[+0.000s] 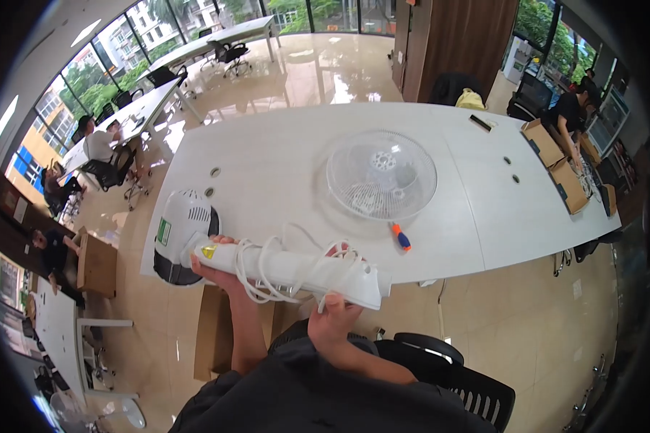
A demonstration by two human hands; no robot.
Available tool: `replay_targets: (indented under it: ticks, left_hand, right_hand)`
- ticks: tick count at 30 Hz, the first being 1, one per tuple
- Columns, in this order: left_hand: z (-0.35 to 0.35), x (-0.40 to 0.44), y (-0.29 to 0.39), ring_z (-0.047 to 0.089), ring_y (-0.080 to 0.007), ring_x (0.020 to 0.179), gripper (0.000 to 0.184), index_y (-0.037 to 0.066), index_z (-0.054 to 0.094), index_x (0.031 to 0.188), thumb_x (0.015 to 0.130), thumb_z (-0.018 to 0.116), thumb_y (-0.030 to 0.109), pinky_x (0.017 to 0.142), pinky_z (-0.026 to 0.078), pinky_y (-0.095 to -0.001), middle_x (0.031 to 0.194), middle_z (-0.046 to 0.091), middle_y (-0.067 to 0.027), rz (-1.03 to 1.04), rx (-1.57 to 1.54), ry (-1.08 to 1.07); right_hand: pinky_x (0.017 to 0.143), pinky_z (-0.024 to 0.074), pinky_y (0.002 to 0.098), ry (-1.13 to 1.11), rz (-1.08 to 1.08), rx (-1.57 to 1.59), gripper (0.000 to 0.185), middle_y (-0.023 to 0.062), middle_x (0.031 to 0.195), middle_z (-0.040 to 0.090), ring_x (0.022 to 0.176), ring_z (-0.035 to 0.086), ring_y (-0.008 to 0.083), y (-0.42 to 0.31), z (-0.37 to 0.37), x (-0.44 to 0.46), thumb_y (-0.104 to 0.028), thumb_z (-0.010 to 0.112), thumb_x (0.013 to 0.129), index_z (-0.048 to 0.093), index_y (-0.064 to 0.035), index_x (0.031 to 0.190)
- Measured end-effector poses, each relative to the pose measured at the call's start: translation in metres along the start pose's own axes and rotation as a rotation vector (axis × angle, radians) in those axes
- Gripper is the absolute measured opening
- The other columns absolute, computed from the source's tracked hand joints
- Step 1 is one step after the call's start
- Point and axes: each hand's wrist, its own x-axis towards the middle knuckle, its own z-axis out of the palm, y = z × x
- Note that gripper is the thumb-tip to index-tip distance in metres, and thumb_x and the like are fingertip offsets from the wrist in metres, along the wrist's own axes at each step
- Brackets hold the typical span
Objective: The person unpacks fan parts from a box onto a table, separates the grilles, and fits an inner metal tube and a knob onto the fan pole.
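A white fan body (296, 268), a thick column with a white cord looped round it, is held level above the front edge of the white table. My left hand (224, 268) grips it near the yellow label at its left end. Fingers of my right hand (336, 321) are wrapped round its right part, over the cord. The column's left end meets a white rounded part (188, 224) with slots, a green label and a dark rim. Beyond, a clear round fan cage (383, 175) lies on the table, with a blue and orange screwdriver (402, 238) near its front.
The white table (282, 144) has cable holes. At its right end are open cardboard boxes (569, 186) and a person (574, 115) bending over them. A black chair (477, 382) stands close at my right, and a cardboard box (215, 335) is below the table edge. Other people sit at left.
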Motion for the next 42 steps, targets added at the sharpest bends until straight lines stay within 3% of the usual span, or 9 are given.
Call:
replay_targets:
  ticks: [7,12,18,21,24,25,31,40,42]
  left_hand:
    - [-0.002,0.062,0.008,0.063,-0.0236,0.093,0.055,0.007,0.051,0.109,0.082,0.063,0.053,0.084,0.054,-0.045,0.098,0.06,-0.0075,0.004,-0.161,-0.224]
    - [-0.023,0.105,0.03,0.058,-0.0272,0.102,0.061,0.006,0.044,0.118,0.084,0.06,0.054,0.089,0.049,-0.0492,0.106,0.057,-0.0113,-0.135,-0.265,-0.42]
    - [-0.025,0.13,0.042,0.056,-0.0292,0.103,0.062,0.006,0.041,0.123,0.085,0.06,0.052,0.092,0.045,-0.0533,0.109,0.054,-0.0124,-0.359,-0.272,-0.471]
    - [-0.037,0.133,0.047,0.057,-0.029,0.101,0.061,0.005,0.042,0.122,0.085,0.06,0.05,0.091,0.046,-0.0531,0.106,0.054,-0.0121,-0.402,-0.151,-0.416]
    - [-0.05,0.14,0.051,0.057,-0.0304,0.101,0.06,0.004,0.041,0.124,0.086,0.06,0.045,0.093,0.044,-0.0541,0.106,0.054,-0.0137,-0.459,-0.123,-0.438]
    - [-0.052,0.144,0.05,0.057,-0.0307,0.101,0.059,0.004,0.041,0.124,0.086,0.059,0.046,0.092,0.045,-0.0544,0.106,0.055,-0.0141,-0.474,-0.117,-0.448]
    - [-0.056,0.152,0.047,0.061,-0.0299,0.097,0.056,0.007,0.044,0.121,0.086,0.056,0.048,0.086,0.05,-0.0541,0.101,0.058,-0.0132,-0.521,-0.11,-0.45]
    - [-0.057,0.144,0.042,0.065,-0.0295,0.089,0.058,0.013,0.043,0.118,0.079,0.065,0.05,0.079,0.056,-0.0529,0.095,0.061,-0.0131,-0.534,-0.017,-0.432]
    - [-0.056,0.143,0.041,0.065,-0.0296,0.089,0.06,0.013,0.043,0.118,0.077,0.067,0.05,0.079,0.056,-0.0529,0.095,0.061,-0.0131,-0.543,0.01,-0.442]
  right_hand:
    - [0.113,0.0344,0.0458,-0.11,-0.052,0.095,0.1,0.0193,0.148,0.035,0.137,0.039,0.0321,0.033,0.047,0.03,-0.035,0.082,0.075,0.023,-0.0002,0.147]
    - [0.115,0.0293,0.0465,-0.837,0.077,-0.041,0.138,0.0212,0.155,0.025,0.141,0.034,0.0319,0.027,0.022,0.057,-0.06,0.088,0.054,0.009,-0.0028,0.152]
    - [0.117,0.0218,0.0433,-1.364,0.172,-0.74,0.143,0.0203,0.16,0.014,0.144,0.027,0.0314,-0.04,-0.002,0.093,-0.05,0.094,0.052,0.006,-0.0003,0.154]
    - [0.117,0.0213,0.042,-1.215,0.581,-0.33,0.12,0.0186,0.161,0.012,0.145,0.027,0.0282,-0.033,-0.02,0.079,-0.033,0.09,0.068,0.013,0.0001,0.154]
    - [0.117,0.0219,0.0403,-0.816,0.842,-0.524,0.096,0.0174,0.161,0.012,0.146,0.024,0.0259,-0.033,-0.004,0.049,-0.017,0.079,0.082,0.017,0.001,0.153]
    - [0.115,0.0265,0.0396,-0.827,0.734,-0.586,0.087,0.0197,0.155,0.028,0.14,0.035,0.0261,-0.029,-0.003,0.044,-0.004,0.073,0.083,0.022,-0.001,0.153]
    - [0.103,0.0442,0.0352,-0.575,0.857,-0.431,0.091,0.0185,0.129,0.059,0.117,0.058,0.0207,-0.008,0.002,0.024,0.004,0.074,0.077,0.025,-0.0074,0.153]
    - [0.092,0.0518,0.0331,-0.04,1.003,-0.239,0.076,0.0184,0.117,0.065,0.105,0.065,0.0216,0.035,-0.012,0.034,0.0,0.074,0.079,0.036,-0.0017,0.144]
    - [0.09,0.0522,0.0326,-0.159,0.861,-0.37,0.075,0.018,0.116,0.066,0.104,0.065,0.0208,0.032,0.004,0.053,-0.002,0.076,0.078,0.038,-0.0019,0.143]
